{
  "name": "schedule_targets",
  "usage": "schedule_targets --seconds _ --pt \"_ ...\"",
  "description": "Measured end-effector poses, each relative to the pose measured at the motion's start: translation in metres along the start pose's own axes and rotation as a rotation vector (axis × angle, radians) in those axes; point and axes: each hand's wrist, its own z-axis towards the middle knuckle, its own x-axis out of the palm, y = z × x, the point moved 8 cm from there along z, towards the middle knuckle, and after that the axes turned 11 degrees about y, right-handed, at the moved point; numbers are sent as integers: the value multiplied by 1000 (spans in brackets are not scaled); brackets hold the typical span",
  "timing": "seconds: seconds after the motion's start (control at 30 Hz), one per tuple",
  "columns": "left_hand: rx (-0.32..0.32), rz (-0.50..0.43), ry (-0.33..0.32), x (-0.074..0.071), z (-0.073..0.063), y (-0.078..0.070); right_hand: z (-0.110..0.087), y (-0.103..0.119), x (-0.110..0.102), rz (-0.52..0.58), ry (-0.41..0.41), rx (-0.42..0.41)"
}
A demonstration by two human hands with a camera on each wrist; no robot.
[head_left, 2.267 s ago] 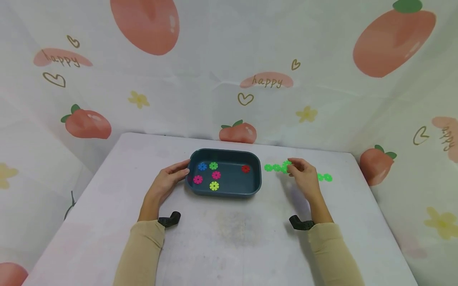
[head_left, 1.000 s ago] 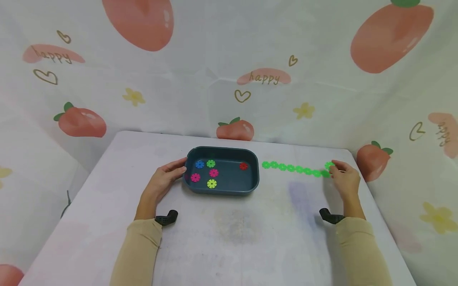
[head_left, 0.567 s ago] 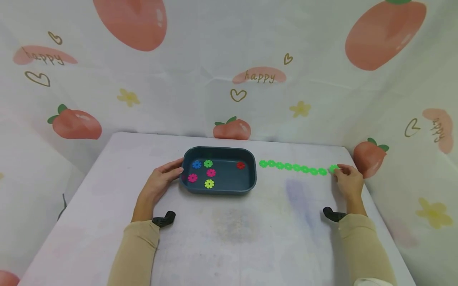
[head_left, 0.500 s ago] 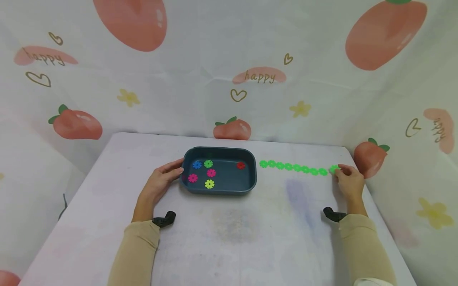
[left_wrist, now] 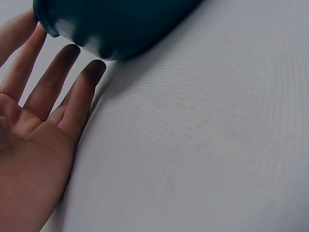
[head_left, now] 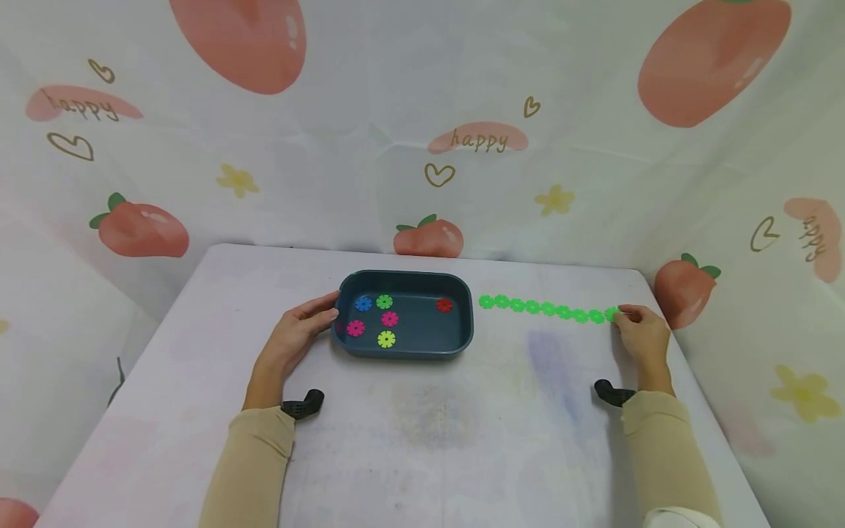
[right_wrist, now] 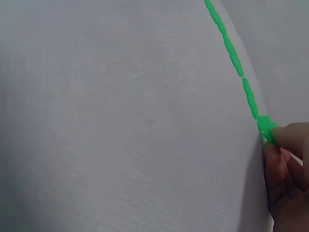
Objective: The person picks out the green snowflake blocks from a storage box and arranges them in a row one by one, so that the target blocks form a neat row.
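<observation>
My left hand (head_left: 295, 337) rests against the left end of a dark blue-green plastic tray (head_left: 403, 352). In the left wrist view its fingers (left_wrist: 50, 82) are fairly straight, and some touch the underside of the rim. Inside the tray lie loose notched snowflake discs: blue (head_left: 364, 303), green (head_left: 384, 301), red (head_left: 444, 305), yellow (head_left: 386, 339) and two pink ones, such as this pink disc (head_left: 390, 319). My right hand (head_left: 645, 337) pinches a bright green snowflake disc (right_wrist: 266, 128) between thumb and fingers. That disc meets the right end of a row of green discs (head_left: 549, 309).
The white-covered table (head_left: 442, 455) lies beneath everything. Behind it hangs a patterned cloth (head_left: 370, 198) with fruit, hearts and writing. The green row runs from near the tray's right side toward the table's right edge. Black wrist mounts (head_left: 305, 405) sit at both sleeves.
My right hand carried a green disc from the row's middle to its right end, lowered it, then moved it left until it meets the row. My left hand stays at the tray.
</observation>
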Motion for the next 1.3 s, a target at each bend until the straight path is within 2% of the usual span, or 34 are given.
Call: schedule_targets --seconds 0.27,0.7,0.93,1.1,1.3 --pt "8 -3 5 0 0 -1 0 -2 3 -21 43 26" --pt "0 -4 10 2 -2 -3 0 5 6 -79 65 -22" --pt "-12 -7 2 1 -2 -1 -4 16 8 -108 161 -24" --pt "-10 -7 2 1 -3 -1 -7 34 10 -186 206 -93" --pt "-4 -17 -7 1 -3 -1 -14 60 12 -267 164 -207"
